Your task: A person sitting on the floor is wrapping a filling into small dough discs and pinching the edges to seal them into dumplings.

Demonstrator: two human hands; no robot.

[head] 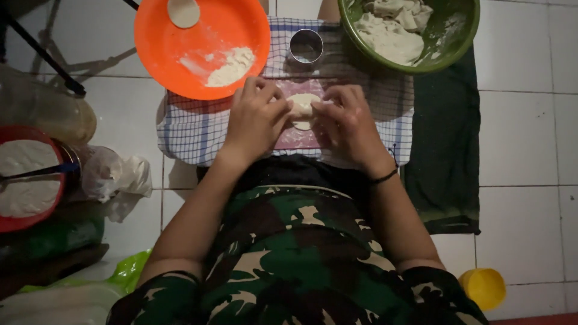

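Lying on floor tiles: one checked cloth (192,129), one green bowl (457,42) of dough, one orange plate (180,48) with flour, one metal ring (306,46). Left hand (256,120) and right hand (349,123) pinch one small dough round (302,107), fingers closed on its edges, above the cloth.

– Where is the dough (303,108)?
– On the cloth (192,129), between both hands.
– And the plate (201,45)?
– Behind it, to the left. The bowl (448,42) is to the right, the ring cutter (306,46) between them.
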